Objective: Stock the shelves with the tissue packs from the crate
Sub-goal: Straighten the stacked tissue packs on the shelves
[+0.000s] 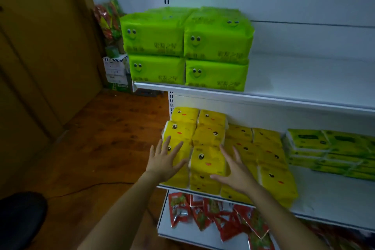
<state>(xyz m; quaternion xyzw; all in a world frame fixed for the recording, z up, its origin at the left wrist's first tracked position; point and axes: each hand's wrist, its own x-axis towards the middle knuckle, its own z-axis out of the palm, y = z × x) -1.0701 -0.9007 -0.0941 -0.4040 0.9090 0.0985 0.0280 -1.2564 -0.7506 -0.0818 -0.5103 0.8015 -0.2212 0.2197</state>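
Left hand (165, 161) spread open, empty; yellow tissue packs (207, 161) lay on middle shelf (324, 195), nearest column directly between hands, long axis seemingly running away from person; right hand (237, 175) open, empty, equally near; crate unseen

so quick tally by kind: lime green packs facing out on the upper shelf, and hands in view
lime green packs: 4
hands: 2, the left hand and the right hand
total: 6
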